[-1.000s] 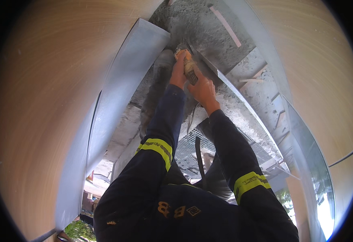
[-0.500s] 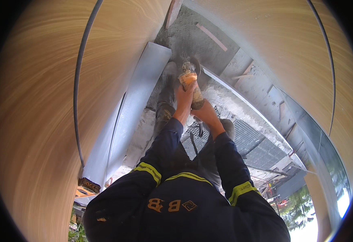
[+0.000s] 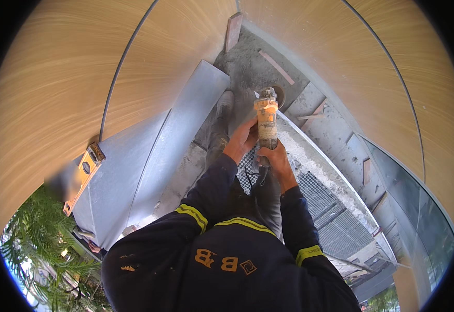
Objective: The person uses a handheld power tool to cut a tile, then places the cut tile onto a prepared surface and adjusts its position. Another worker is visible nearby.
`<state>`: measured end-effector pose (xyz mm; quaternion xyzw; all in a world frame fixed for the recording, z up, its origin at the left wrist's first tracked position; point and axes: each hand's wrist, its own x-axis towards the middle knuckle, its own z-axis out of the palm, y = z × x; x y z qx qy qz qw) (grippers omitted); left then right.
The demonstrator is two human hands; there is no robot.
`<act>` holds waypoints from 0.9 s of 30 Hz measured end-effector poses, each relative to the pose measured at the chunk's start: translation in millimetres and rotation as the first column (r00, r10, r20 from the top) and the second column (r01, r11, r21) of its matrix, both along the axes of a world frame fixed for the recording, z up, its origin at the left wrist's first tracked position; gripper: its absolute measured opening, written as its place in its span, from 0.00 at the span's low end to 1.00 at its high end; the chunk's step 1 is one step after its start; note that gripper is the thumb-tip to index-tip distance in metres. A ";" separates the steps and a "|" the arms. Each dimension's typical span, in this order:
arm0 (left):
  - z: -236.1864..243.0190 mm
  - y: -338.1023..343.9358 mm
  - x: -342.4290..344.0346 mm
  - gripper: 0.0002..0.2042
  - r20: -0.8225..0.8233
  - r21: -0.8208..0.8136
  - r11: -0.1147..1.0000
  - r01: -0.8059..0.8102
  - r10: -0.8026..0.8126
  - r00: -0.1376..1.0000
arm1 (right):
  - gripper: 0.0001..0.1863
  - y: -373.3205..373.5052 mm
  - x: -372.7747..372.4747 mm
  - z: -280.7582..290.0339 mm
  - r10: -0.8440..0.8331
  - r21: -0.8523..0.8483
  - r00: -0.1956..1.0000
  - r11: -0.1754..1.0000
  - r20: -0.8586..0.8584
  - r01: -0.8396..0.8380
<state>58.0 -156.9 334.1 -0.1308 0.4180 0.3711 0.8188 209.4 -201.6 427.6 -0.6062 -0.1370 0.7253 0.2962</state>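
An angle grinder (image 3: 266, 117), yellow-orange and caked with dust, points away from me. Its round disc (image 3: 280, 96) shows at the right of the head, close to the end of a long pale metal edge (image 3: 320, 161). My right hand (image 3: 276, 157) is wrapped around the dark rear end of the grinder. Against the left side of its body rests my left hand (image 3: 242, 139), curled, with some fingertips hidden behind the tool. Below the hands lies a perforated grey grating (image 3: 331, 213).
Tall wood-patterned panels (image 3: 149, 62) rise on both sides. A grey metal sheet (image 3: 154, 140) leans at the left, with an orange spirit level (image 3: 85, 171) by its edge. Wood strips (image 3: 277, 67) lie on the rough concrete floor (image 3: 253, 49). Glass (image 3: 409, 182) stands at the right.
The grinder has shifted right and nearer, now pointing straight ahead. My left hand has slid off its top to its side. The view has turned, bringing in more foliage and the spirit level.
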 end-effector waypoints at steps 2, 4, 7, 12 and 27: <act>25.5 -17.1 17.3 0.18 -0.073 0.010 1.000 0.008 -0.008 0.997 | 0.21 -19.4 19.5 27.2 -0.022 -0.030 0.998 0.999 -0.052 0.020; 52.8 -37.3 32.6 0.18 -0.112 0.021 0.999 0.044 -0.041 0.993 | 0.21 -38.3 35.9 52.0 -0.045 -0.050 0.993 0.998 -0.109 0.040; 96.3 -78.2 53.0 0.16 -0.145 -0.010 0.998 0.056 -0.057 0.988 | 0.21 -59.0 57.0 76.8 -0.070 -0.066 0.982 0.996 -0.178 0.059; 156.0 -113.9 93.8 0.13 -0.457 0.019 0.998 0.058 -0.043 0.889 | 0.21 -73.5 86.0 95.3 0.053 -0.073 0.994 0.995 -0.097 -0.060; 266.9 -177.2 57.0 0.10 -0.800 0.362 0.932 -0.021 0.323 0.505 | 0.13 -79.5 79.9 43.9 0.411 -0.088 0.910 0.910 0.057 -0.406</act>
